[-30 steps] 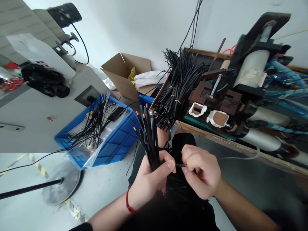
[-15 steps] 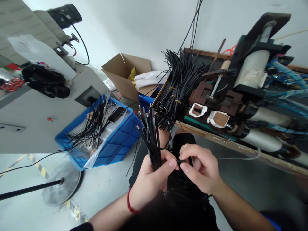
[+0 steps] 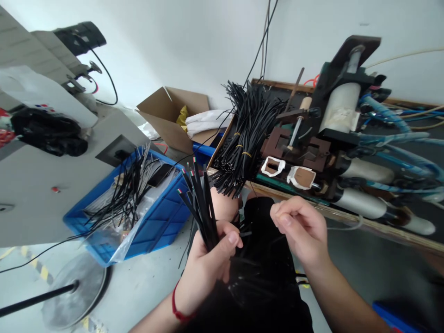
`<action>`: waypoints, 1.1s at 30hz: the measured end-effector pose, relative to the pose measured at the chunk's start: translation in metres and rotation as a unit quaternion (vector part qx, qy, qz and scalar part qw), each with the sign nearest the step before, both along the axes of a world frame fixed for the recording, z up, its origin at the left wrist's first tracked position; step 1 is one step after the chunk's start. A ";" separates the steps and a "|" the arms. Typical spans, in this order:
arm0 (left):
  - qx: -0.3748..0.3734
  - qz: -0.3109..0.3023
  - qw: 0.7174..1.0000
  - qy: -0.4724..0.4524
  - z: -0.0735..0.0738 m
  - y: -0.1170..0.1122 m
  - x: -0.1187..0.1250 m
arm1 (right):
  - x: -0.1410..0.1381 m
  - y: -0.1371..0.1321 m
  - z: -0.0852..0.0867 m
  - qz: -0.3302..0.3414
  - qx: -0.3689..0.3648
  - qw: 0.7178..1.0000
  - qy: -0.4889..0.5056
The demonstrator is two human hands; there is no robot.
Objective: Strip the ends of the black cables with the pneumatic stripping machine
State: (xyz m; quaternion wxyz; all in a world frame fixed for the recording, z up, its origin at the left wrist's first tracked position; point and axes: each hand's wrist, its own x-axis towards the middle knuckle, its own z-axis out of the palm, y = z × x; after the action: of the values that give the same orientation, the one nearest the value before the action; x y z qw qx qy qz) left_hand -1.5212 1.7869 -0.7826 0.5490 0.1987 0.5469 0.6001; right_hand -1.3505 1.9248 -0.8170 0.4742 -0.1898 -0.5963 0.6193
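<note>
Clearly, from where I stand, the biggest thing is the wooden-edged bench (image 3: 262,188), which carries a machine (image 3: 342,106) with pale cylinders and blue hoses. To its left is a blue crate (image 3: 156,226), full of loose dark and pale strips, and behind this an open cardboard box (image 3: 169,129). On the bench, beside the machine, lies a large heap of black strips (image 3: 248,125) with yellow ties (image 3: 239,146). Before the bench, the left hand (image 3: 211,259) is closed around a smaller bunch of black strips (image 3: 203,208), which fans upward, leaning left. The right hand (image 3: 305,231) is apart from it, thumb against curled fingers; whether something thin is between them, I cannot tell. A red cord (image 3: 177,310) circles the left wrist. Smallest are the coloured tips (image 3: 179,191) of several held strips.
</note>
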 end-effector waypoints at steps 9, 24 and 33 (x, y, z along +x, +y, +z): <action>-0.033 -0.052 0.998 0.021 0.000 0.002 0.004 | -0.028 -0.023 0.004 0.114 0.069 0.990 0.034; -0.027 -0.061 0.996 0.052 0.004 0.011 0.009 | -0.011 -0.034 0.006 0.304 -0.299 0.905 0.013; 0.090 -0.207 0.969 -0.095 0.014 0.000 0.010 | -0.007 -0.065 0.003 0.322 -0.350 0.880 -0.018</action>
State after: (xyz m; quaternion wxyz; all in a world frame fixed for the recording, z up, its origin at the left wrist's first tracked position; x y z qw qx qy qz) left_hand -1.5117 1.7868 -0.7682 0.6909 0.2982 0.3831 0.5357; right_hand -1.3580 1.8597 -0.8145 0.1404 -0.1527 -0.3775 0.9025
